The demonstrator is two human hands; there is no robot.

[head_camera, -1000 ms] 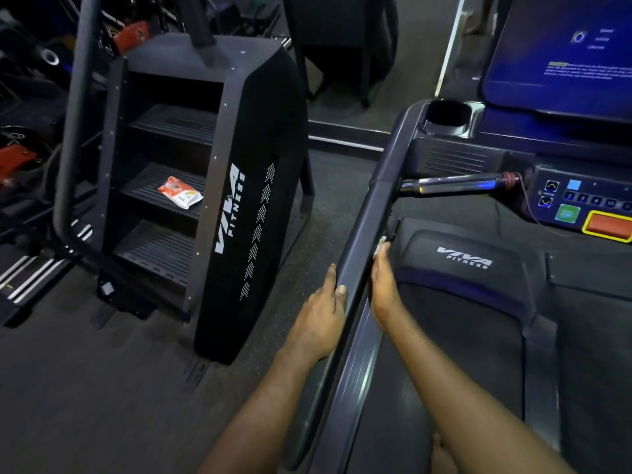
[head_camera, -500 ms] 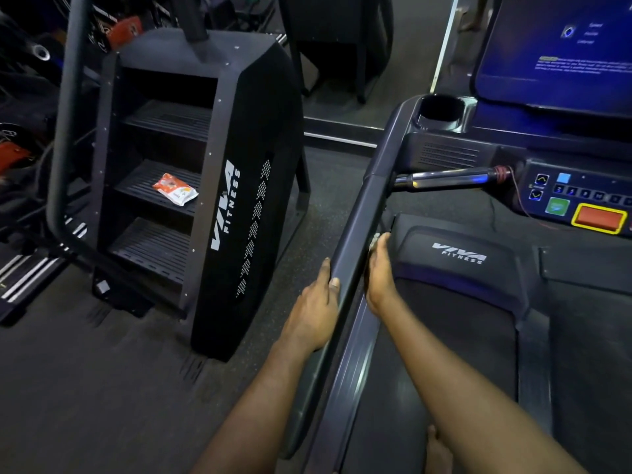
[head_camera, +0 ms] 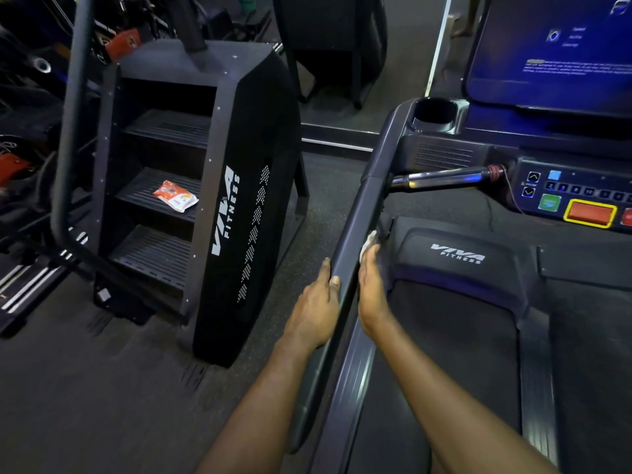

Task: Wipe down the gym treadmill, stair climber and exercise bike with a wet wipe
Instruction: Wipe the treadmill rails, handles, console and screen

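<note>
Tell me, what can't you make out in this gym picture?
Head view:
wet wipe: mostly hidden behind the right hand and handrail.
treadmill screen: text blurred, cut by right edge.
packet on stair climber: print too small.
exercise bike: none recognisable.

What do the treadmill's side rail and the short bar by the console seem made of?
The side rail looks like matte dark plastic or coated metal: soft, dull sheen. The short bar is likely polished metal: it mirrors blue light.
</note>
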